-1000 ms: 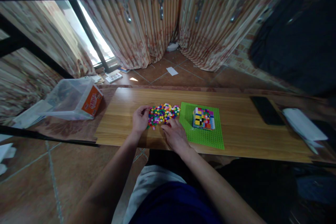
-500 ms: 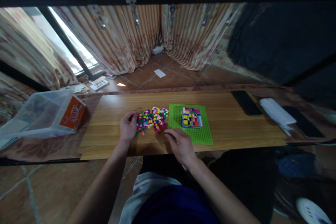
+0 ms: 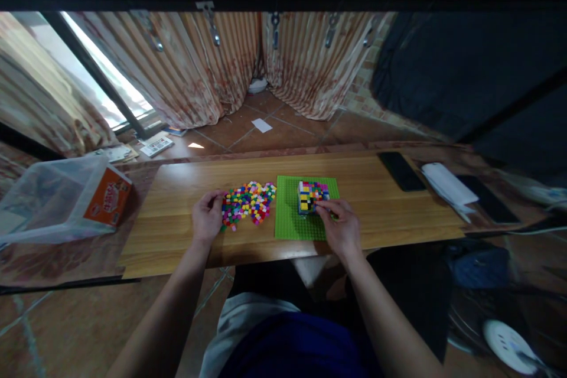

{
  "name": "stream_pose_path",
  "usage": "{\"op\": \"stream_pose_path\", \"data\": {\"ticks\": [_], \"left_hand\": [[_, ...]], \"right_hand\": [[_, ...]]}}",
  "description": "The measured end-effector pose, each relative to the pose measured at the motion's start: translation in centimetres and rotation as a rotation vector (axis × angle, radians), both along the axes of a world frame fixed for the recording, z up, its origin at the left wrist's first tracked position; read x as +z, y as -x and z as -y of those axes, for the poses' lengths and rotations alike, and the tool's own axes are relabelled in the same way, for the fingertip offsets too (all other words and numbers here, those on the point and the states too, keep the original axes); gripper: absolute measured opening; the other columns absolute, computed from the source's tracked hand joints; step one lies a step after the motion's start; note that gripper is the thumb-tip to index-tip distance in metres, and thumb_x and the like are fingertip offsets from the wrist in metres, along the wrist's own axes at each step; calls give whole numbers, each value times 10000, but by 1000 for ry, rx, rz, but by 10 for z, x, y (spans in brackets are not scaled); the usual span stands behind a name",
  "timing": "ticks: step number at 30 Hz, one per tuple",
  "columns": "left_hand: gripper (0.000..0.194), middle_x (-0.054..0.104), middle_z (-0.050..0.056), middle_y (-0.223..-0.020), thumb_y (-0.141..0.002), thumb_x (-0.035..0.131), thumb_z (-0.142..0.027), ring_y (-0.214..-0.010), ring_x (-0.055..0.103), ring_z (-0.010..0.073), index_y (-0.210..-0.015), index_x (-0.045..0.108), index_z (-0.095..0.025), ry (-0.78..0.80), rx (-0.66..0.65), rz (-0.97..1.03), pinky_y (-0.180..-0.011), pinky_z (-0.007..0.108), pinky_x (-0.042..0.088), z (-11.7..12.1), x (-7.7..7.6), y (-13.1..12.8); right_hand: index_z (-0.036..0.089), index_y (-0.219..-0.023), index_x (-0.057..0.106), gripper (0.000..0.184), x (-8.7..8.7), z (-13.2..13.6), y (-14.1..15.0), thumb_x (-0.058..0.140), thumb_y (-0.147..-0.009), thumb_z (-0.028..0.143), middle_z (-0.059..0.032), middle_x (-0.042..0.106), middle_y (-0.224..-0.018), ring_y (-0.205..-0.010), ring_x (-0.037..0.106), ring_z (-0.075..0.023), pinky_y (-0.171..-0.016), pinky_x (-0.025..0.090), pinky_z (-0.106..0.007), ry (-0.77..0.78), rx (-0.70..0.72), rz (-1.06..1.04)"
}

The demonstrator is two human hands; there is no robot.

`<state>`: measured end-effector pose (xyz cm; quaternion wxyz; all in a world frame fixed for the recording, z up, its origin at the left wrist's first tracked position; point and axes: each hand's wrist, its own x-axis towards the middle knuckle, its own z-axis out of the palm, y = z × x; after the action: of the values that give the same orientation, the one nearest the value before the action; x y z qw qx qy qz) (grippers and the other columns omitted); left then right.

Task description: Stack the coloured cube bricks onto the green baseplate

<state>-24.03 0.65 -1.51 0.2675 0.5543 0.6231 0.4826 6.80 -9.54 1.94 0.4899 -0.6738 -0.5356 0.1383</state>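
On a green studded baseplate (image 3: 290,221) stands a small block (image 3: 310,194) built of many-coloured toy bricks. My right hand (image 3: 343,224) is at its near right corner, thumb and forefinger pinched against the top; whatever sits between the fingertips is too small to make out. Left of the baseplate spreads a pile of loose small bricks (image 3: 248,204) in many colours. Beside the pile's left edge rests my left hand (image 3: 208,215), its fingers curled and pinched together at the outermost bricks. What those fingers hold, if anything, is hidden.
The wooden board (image 3: 168,212) lies across a cloth-covered table. A clear plastic box (image 3: 57,198) with an orange label is at the left. Toward the right are a black phone (image 3: 401,171), a white object (image 3: 447,182) and another dark flat object (image 3: 489,201). A dark bar crosses above.
My right hand has moved right and forward, from the baseplate's near left edge onto the brick block. My left hand stays by the pile. The whole view has shifted slightly.
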Motion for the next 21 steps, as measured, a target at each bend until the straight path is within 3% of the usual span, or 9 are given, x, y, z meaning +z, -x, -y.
{"op": "stream_pose_path", "data": {"ticks": [12,21], "left_hand": [[261,753,46,-903,-821,555,-322,-844,681,181,-917,741,-166,-23,-1,4,-786,273,526,0,-2,0],[260,750,48,-889,-817,551,-319,-840,678,183,-900,740,-161,-14,7,19,-781,274,522,1,-1,-1]], "right_hand": [[195,-913,758,292,0,-6,8,498,-920,328,-93,739,-936,-879,639,-244,-823,484,-379,61,8,261],[195,-928,753,303,3,-8,12,477,-907,319,-99,748,-933,-853,653,-246,-814,487,-386,105,-18,268]]}}
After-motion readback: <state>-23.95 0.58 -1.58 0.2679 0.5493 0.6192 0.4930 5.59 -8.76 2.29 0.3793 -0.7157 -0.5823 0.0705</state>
